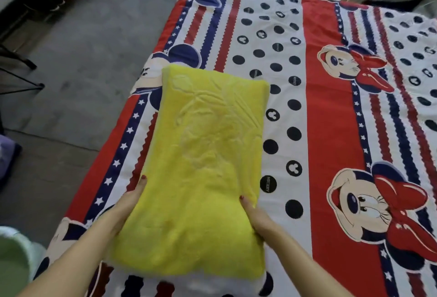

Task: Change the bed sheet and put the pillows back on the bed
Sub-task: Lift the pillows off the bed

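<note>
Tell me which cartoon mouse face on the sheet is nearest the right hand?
The lower face with the red bow, printed on the sheet just right of the right hand; the other bowed face sits farther up the bed.

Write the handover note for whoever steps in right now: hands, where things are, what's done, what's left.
Left hand grips the left edge of the yellow pillow; right hand grips its right edge.
The pillow is over the near left part of the bed, long side running away from you; whether it rests fully on the sheet is unclear.
Done: the cartoon-print sheet lies spread flat across the bed.
Left: settle this pillow in place. No other pillow is clearly in view; look for any others.
</note>
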